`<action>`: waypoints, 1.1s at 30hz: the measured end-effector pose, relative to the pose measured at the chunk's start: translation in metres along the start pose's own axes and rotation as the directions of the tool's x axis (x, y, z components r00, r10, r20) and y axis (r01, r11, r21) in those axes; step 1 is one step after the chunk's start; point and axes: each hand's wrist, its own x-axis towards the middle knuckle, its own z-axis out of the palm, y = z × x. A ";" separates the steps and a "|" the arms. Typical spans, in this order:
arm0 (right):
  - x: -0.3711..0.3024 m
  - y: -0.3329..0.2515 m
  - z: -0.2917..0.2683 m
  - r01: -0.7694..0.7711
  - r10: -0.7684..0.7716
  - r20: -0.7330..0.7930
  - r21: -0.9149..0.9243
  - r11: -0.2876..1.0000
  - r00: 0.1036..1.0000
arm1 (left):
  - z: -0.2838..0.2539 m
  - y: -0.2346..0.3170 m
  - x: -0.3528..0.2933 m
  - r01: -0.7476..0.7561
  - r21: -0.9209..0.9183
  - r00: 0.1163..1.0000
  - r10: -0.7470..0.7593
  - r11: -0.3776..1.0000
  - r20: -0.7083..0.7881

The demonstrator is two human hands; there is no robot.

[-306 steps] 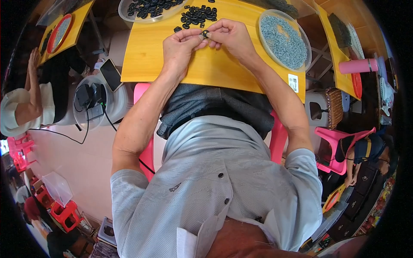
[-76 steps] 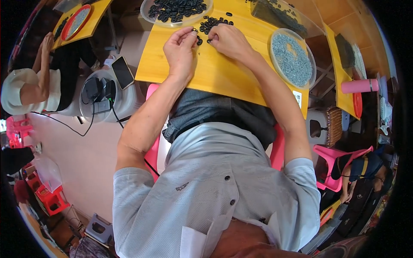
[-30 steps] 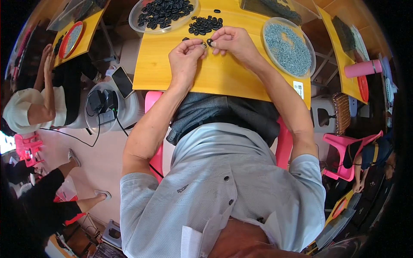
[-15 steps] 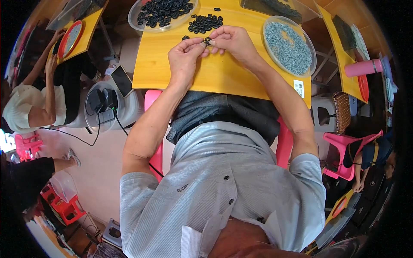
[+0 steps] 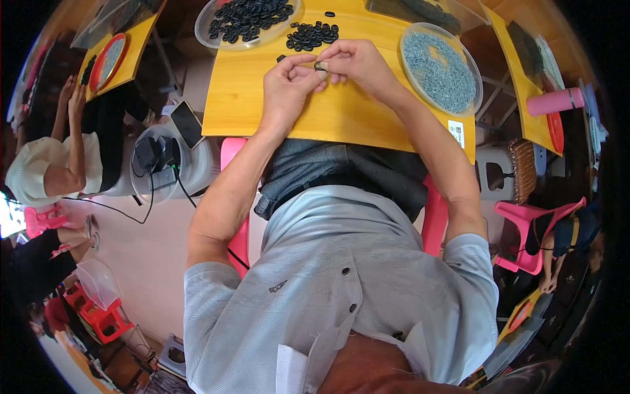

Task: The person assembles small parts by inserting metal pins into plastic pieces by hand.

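Observation:
My two hands meet above the near part of a yellow tabletop. In my right hand, thumb and fingers pinch a small black oval part. My left hand is closed right beside it, thumb and fingertips pressed together; whatever sits between them is hidden or too small to name. Just beyond my hands lies a loose pile of similar black parts, with one or two more near my left fingertips. A clear round tub of black parts stands at the far left, and a round tray of small silvery screw-like pieces at the right.
A clear bin with dark contents sits at the table's far edge. On the left are a stool with a phone, chargers and cables. Other people work at side tables. A pink bottle stands on the right table.
My left hand has shifted slightly right, closer to my right hand, and the black part has turned in the fingers. On the left, a co-worker's hands and another person's legs have moved.

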 end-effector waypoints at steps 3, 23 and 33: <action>0.000 -0.002 -0.010 -0.036 0.037 0.066 -0.018 0.999 0.997 | -0.002 -0.003 0.000 -0.180 0.362 0.984 0.161 0.915 0.081; -0.002 -0.005 -0.004 -0.073 0.076 0.014 -0.137 0.988 0.997 | -0.002 -0.014 0.005 -0.480 0.706 0.861 0.432 0.521 0.267; -0.001 -0.007 0.012 -0.035 0.040 0.033 -0.153 0.988 0.999 | -0.017 -0.006 -0.008 -0.561 0.703 0.797 0.513 0.436 0.318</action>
